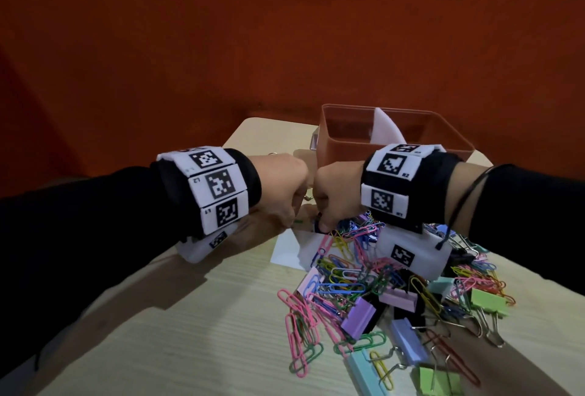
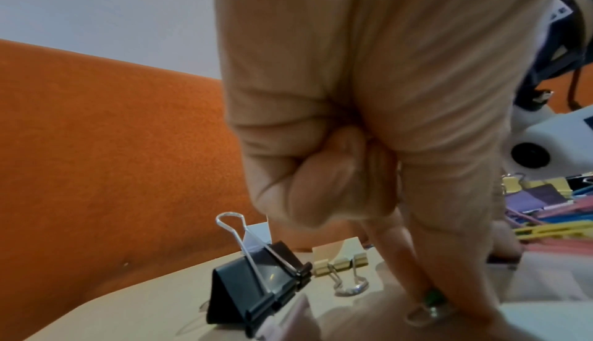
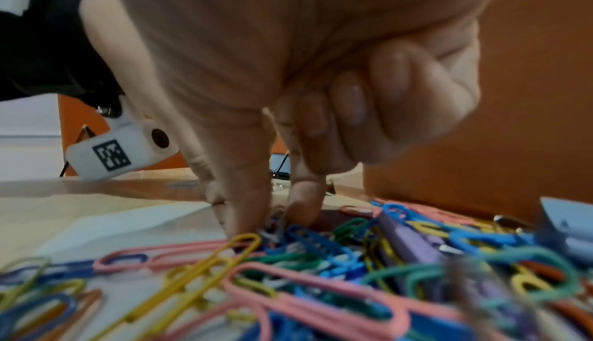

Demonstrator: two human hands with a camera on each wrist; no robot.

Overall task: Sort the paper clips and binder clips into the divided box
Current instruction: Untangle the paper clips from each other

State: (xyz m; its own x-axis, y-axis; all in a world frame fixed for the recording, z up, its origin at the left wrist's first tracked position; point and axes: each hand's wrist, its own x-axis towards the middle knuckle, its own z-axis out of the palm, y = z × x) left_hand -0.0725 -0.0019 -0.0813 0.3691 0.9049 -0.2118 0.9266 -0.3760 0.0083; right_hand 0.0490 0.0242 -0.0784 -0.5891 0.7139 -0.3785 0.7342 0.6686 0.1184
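A heap of coloured paper clips and pastel binder clips [image 1: 380, 275] covers the near right of the table. Behind it stands the orange box [image 1: 342, 148], split by a white divider [image 1: 384, 129]. Both hands meet at the heap's far left edge, knuckles up. My left hand [image 1: 292, 221] has thumb and forefinger down on the table, pinching a small green paper clip [image 2: 433, 299]; its other fingers are curled. My right hand [image 3: 279, 216] pinches a small dark clip [image 3: 273, 223] at the heap's edge, between thumb and forefinger [image 3: 304, 202]. That clip's kind is too blurred to tell.
A black binder clip [image 2: 256, 283] and a small yellow binder clip [image 2: 343, 262] stand apart on the table [image 1: 221, 316], just beyond my left hand. A white sheet of paper [image 1: 286, 250] lies under the heap's left edge. An orange wall closes the back.
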